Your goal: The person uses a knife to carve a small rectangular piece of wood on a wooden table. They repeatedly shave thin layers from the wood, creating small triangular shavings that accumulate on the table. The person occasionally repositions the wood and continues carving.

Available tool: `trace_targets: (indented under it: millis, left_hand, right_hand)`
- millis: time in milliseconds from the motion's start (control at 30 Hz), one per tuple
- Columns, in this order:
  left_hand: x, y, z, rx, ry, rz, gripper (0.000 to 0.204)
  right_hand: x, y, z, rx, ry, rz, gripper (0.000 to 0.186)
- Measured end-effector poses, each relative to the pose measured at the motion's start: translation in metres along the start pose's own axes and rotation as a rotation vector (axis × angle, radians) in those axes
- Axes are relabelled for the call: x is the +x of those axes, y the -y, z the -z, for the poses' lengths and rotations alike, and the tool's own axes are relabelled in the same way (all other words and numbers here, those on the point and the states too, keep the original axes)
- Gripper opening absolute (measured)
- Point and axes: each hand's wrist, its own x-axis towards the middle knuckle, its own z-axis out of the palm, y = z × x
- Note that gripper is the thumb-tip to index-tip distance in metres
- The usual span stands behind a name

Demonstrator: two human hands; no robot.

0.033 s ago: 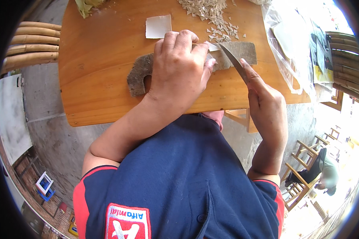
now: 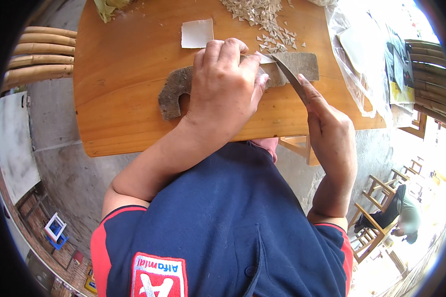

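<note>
My left hand (image 2: 223,89) presses down over a worn grey-brown board (image 2: 300,64) with a curved handle (image 2: 169,96) at its left end. Its bent fingers grip a thin white strip (image 2: 264,58), whose pointed end sticks out to the right; the rest is hidden under them. My right hand (image 2: 332,128) is closed round a knife (image 2: 292,79), its index finger laid along the back of the blade. The blade's tip meets the strip's end on the board. Beyond my left hand lies a square white sheet (image 2: 197,33) with a rough edge.
Small pale triangular pieces (image 2: 257,12) are heaped at the far side of the wooden table (image 2: 119,89). A clear plastic bag (image 2: 354,74) hangs over its right edge. A pale yellow-green leafy thing (image 2: 106,9) sits far left. Another person (image 2: 394,210) is off to the right among wooden chairs.
</note>
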Motion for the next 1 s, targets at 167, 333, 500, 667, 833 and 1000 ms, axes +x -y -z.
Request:
trace_targets:
  millis: [167,333,500,667,833,1000]
  left_hand:
    - [-0.002,-0.004,-0.004,0.009,-0.012,-0.034,0.036]
    - [-0.002,-0.006,-0.005,-0.003,0.004,-0.073,0.037]
    - [-0.002,-0.007,-0.007,-0.015,0.004,-0.11,0.032]
    - [-0.004,-0.005,-0.006,0.002,-0.022,-0.102,0.027]
    - [-0.005,-0.004,-0.008,0.004,-0.016,-0.088,0.031]
    - [-0.004,-0.003,-0.011,-0.015,0.007,-0.082,0.037]
  right_hand:
    - [-0.013,-0.001,0.0,-0.017,0.003,-0.014,0.049]
    - [-0.031,-0.001,0.005,-0.027,0.006,-0.028,0.05]
    - [-0.026,-0.017,0.005,0.073,-0.088,-0.04,0.049]
    - [-0.006,-0.015,0.001,-0.018,-0.055,-0.008,0.048]
    - [-0.012,-0.012,0.003,-0.087,-0.047,-0.002,0.048]
    - [-0.026,-0.005,0.01,-0.066,-0.011,-0.035,0.049]
